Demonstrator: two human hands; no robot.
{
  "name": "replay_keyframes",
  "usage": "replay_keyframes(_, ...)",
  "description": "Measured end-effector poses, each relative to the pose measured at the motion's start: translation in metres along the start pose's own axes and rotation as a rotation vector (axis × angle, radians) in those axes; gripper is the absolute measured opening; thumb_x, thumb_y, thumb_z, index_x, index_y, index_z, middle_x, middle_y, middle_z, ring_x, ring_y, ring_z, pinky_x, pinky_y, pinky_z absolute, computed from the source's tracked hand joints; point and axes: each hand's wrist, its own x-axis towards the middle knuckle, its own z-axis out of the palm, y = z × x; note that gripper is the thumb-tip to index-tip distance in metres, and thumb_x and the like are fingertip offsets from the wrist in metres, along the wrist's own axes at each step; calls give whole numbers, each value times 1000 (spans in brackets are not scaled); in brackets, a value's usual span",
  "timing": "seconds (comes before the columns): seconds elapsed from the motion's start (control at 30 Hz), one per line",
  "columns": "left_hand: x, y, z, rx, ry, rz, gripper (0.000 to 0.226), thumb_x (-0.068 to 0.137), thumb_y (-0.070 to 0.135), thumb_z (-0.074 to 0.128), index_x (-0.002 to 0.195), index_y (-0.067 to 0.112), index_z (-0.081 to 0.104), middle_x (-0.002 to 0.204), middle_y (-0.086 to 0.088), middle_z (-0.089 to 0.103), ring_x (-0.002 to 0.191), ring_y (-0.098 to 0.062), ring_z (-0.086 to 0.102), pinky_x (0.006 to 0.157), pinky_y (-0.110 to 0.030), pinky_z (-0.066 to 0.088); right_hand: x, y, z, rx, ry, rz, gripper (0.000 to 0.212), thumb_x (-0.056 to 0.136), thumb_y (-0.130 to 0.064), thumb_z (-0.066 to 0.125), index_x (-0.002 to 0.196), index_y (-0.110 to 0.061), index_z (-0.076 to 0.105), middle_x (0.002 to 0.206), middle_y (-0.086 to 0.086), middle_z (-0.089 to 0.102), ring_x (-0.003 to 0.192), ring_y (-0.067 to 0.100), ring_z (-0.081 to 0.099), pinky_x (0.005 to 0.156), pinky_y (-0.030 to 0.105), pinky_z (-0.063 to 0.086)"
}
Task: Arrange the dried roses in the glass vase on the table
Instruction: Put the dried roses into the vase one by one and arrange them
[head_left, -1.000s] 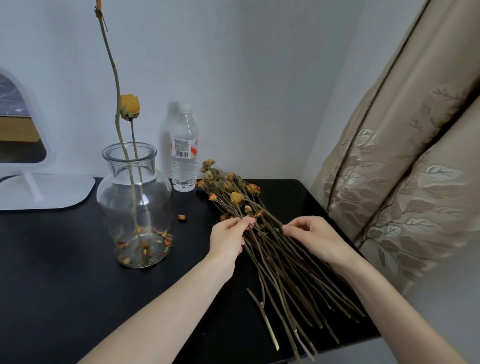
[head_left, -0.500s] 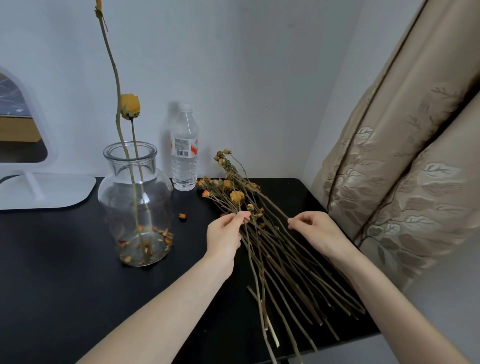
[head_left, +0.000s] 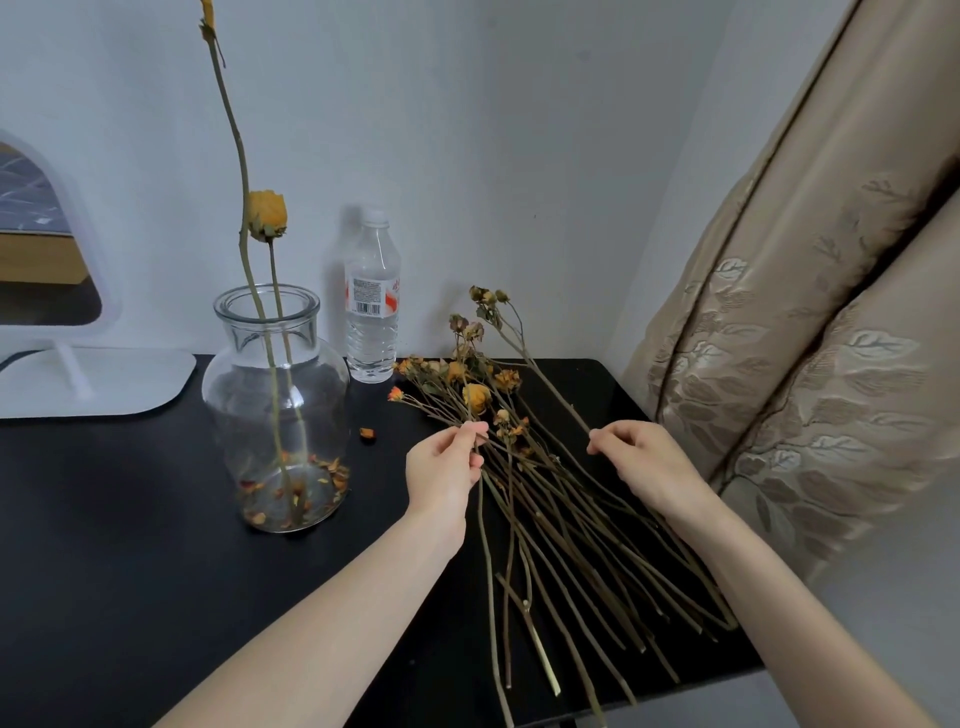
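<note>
1. Head camera: the left hand (head_left: 444, 467), forearm stretched across the table (head_left: 104, 519), pinches one stem (head_left: 485, 545) from the dried roses (head_left: 550, 509) heaped by the right edge.
2. The right hand (head_left: 644, 462), knuckles up, pinches another stem (head_left: 545, 374), its buds raised toward the back edge.
3. The vase (head_left: 275, 405) stands left of the heap, two roses (head_left: 267, 213) upright inside.

Dried roses (head_left: 540, 483) heaped near glass vase (head_left: 228, 400); two stems inside.

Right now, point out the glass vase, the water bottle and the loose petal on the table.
glass vase (head_left: 228, 405), head view, left wall
water bottle (head_left: 372, 300), head view, label
loose petal (head_left: 368, 434), head view, its middle
</note>
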Motion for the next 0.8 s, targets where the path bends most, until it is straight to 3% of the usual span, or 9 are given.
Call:
replay_keyframes(0.17,3,-4,-2,2,18,-20,17,89,10,59,79,10,72,77,-6,58,57,-7,44,53,-15,41,-1,-2,-5,27,17,-70,25,92,-28,54,71,-23,66,54,-11,54,52,0,50,57,19,33)
replay_keyframes(0.3,3,-6,-3,-7,31,-29,15,88,9,59,80,10,72,78,-4,61,57,-6,45,51,-14,41,-3,1,-5,83,9,-82,24,92,-27,53,74,-20,67,42,-20,53,41,-9,47,54,19,30)
replay_keyframes(0.5,3,-5,-3,28,78,17,18,89,10,57,80,10,72,75,-3,60,56,-7,44,51,-15,40,1,7,-5,43,32,-32,25,91,-27,54,70,-22,66,42,-12,47,42,0,44,52,19,31)
replay_keyframes(0.67,-2,-2,-2,54,39,68,17,88,12,58,78,12,73,72,-2,56,56,-7,43,53,-15,40,3,10,-3,-23,48,8,24,92,-27,54,74,-19,67,76,5,65,72,12,57,61,20,39)
replay_keyframes(0.8,-6,0,-2,82,-3,102,19,89,14,58,78,14,73,71,-4,53,57,-7,43,58,-16,42,3,14,1,-56,64,-7,21,91,-26,56,80,-12,67,62,-2,53,59,9,48,55,20,36)
